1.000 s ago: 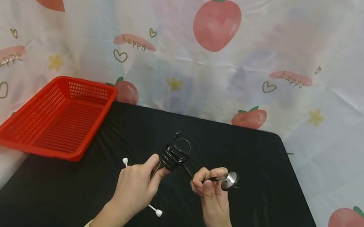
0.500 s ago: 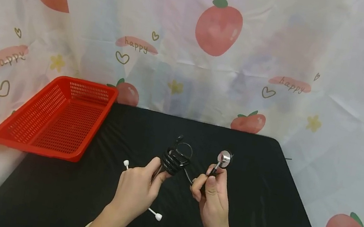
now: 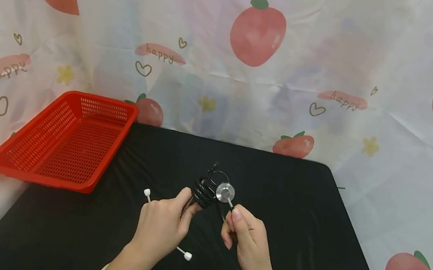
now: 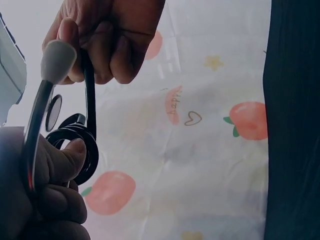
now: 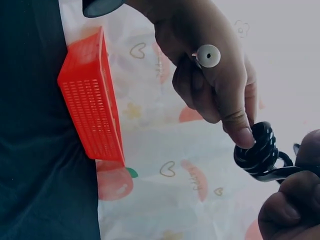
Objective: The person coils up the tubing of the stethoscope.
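Note:
A stethoscope is held between both hands above the black table. My left hand (image 3: pixel 163 221) grips it where its black tubing (image 3: pixel 203 192) is wound in a tight coil; the thumb presses the coil in the right wrist view. White eartips (image 3: pixel 187 256) on metal tubes stick out on both sides of that hand. My right hand (image 3: pixel 252 242) pinches the stem end of the tubing just below the silver chest piece (image 3: pixel 225 192), which stands close to the coil's right side. A strand of tubing (image 4: pixel 90 100) runs from the coil to the right hand in the left wrist view.
At the back left, a red plastic basket (image 3: pixel 95 179) with slotted walls sits on the black-covered table (image 3: pixel 309 244). A pale curtain (image 3: pixel 202 10) printed with fruit and hearts hangs behind the table and along its sides.
My right hand has turned and brought the chest piece from the right over to the coil, first tipping it upward. The left hand keeps its grip on the coil, nearly still.

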`<action>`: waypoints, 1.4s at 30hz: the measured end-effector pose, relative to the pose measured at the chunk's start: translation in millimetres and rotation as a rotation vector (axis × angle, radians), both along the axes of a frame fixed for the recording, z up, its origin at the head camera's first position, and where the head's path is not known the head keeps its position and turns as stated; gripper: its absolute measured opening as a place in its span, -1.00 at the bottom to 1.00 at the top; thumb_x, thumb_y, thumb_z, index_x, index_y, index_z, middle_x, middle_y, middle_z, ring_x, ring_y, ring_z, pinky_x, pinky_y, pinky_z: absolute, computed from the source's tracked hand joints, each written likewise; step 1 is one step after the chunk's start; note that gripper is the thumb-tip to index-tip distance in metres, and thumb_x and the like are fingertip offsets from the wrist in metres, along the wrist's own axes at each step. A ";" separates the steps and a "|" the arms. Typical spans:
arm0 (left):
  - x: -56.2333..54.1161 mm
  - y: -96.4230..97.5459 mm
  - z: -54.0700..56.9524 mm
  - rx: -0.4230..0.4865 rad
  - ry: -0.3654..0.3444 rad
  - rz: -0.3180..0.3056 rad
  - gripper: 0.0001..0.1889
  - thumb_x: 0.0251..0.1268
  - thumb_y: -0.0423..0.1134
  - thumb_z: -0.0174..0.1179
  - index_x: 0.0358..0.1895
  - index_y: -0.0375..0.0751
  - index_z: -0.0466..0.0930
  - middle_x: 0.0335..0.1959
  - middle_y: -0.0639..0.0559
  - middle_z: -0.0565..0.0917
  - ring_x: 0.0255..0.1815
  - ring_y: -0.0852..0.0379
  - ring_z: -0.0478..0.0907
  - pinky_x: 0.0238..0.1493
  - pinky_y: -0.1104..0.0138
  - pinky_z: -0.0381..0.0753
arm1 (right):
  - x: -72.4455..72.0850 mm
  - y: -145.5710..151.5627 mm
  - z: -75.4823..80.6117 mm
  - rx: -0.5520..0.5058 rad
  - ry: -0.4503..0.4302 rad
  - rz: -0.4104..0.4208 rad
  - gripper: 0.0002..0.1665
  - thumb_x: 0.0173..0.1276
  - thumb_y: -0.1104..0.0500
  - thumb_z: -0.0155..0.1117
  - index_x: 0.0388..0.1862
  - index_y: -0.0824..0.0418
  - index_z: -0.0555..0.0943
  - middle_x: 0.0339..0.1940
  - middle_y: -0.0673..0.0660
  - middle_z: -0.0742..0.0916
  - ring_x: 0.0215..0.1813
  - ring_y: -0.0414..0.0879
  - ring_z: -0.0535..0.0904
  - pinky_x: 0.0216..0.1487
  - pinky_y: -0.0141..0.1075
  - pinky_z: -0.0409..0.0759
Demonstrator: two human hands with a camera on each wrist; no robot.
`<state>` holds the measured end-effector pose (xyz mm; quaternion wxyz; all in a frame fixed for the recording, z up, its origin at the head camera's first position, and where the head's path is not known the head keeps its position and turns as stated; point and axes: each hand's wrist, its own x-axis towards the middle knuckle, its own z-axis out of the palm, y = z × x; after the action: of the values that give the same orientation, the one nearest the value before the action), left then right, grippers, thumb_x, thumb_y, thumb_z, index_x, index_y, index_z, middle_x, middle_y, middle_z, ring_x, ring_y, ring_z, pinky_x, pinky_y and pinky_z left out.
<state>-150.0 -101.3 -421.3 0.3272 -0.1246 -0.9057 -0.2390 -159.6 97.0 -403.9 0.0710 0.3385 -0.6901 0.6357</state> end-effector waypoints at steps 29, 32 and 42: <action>-2.5 9.9 -5.3 -0.048 0.058 -0.024 -0.63 0.20 -0.10 0.50 -0.42 -0.03 0.40 -0.81 0.31 0.11 -0.75 0.41 -0.11 -0.66 0.52 -0.24 | -6.2 12.2 4.2 0.033 -0.092 0.192 -0.47 0.65 0.48 -0.32 -0.62 0.24 0.23 -0.90 0.17 0.32 -0.86 -0.07 0.23 -0.80 -0.40 0.17; -3.6 9.1 -4.7 -0.052 0.069 -0.015 -0.62 0.19 -0.10 0.51 -0.43 -0.03 0.40 -0.82 0.31 0.12 -0.76 0.41 -0.11 -0.66 0.52 -0.24 | -7.5 11.3 3.9 0.043 -0.143 0.137 -0.48 0.69 0.41 -0.28 -0.61 0.27 0.23 -0.89 0.19 0.32 -0.85 -0.09 0.22 -0.80 -0.37 0.16; -5.8 8.5 -5.9 -0.071 0.054 -0.013 -0.64 0.21 -0.09 0.50 -0.40 -0.05 0.42 -0.81 0.31 0.11 -0.75 0.42 -0.15 -0.65 0.54 -0.27 | -4.9 -0.2 -5.2 0.159 -0.145 -0.137 -0.47 0.67 0.21 0.06 -0.63 0.22 0.37 -0.85 0.09 0.41 -0.77 -0.30 0.29 -0.77 -0.36 0.22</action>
<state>-155.8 -92.8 -427.1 0.3453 -0.1483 -0.9036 -0.2055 -164.5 96.8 -409.1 0.0369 0.2483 -0.7631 0.5955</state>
